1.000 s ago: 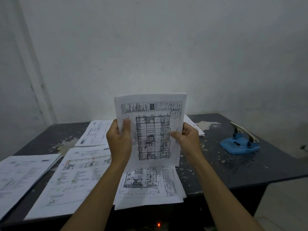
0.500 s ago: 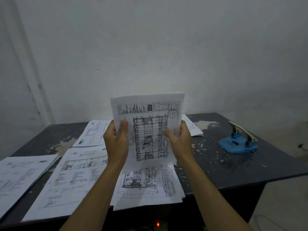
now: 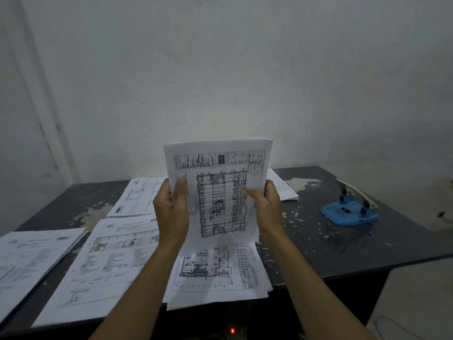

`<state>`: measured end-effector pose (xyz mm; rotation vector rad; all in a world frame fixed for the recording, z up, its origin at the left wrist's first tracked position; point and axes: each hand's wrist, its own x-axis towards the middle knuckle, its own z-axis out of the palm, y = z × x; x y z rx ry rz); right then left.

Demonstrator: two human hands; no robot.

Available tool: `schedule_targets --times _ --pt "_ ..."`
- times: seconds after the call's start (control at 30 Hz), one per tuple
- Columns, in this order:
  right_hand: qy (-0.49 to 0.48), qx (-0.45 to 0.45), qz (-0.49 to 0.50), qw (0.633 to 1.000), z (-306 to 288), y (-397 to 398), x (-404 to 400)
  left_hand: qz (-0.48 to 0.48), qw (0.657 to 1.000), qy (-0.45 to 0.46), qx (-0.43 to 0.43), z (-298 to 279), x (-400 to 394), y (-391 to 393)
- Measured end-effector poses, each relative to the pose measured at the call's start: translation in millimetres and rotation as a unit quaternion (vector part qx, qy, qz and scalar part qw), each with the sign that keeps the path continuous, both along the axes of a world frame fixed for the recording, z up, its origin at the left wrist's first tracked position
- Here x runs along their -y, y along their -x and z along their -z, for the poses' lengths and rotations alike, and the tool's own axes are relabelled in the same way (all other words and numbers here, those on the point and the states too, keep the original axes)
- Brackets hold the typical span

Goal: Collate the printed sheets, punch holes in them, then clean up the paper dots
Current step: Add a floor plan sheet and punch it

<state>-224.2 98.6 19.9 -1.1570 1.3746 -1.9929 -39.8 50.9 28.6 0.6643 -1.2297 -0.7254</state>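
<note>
Head view: left hand and right hand pinch the upright sheets by their side edges; light, floppy paper, best gripped low and squared together.

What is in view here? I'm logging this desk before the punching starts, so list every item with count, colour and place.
held sheets: one upright bundle, white with a black floor plan, above the table's near middle.
paper stacks on the table: five, white with print; far left, left of centre, near edge under the held bundle, back left, back behind the bundle.
hole punch: one, blue with a pale lever, right side of the table.
table: one, dark with pale chipped patches.
wall: pale, behind the table.
red light: one, below the table's near edge.
left hand: grips the bundle's left edge.
right hand: grips its right edge.
</note>
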Motion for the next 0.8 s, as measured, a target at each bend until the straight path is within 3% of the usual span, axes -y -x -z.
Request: schedule_targets --times 0.43,0.67,0.8 --pt "-0.061 -0.057 -0.007 0.997 -7 6 0 -0.018 0.999 -0.022 0.046 8 4 -2" --pt "-0.003 -0.098 0.001 0.995 -29 13 -12 -0.027 0.997 0.001 0.077 -16 15 -5" --pt "0.008 -0.081 -0.008 0.997 -50 22 -24 0.007 0.990 0.014 0.139 -35 20 -5"
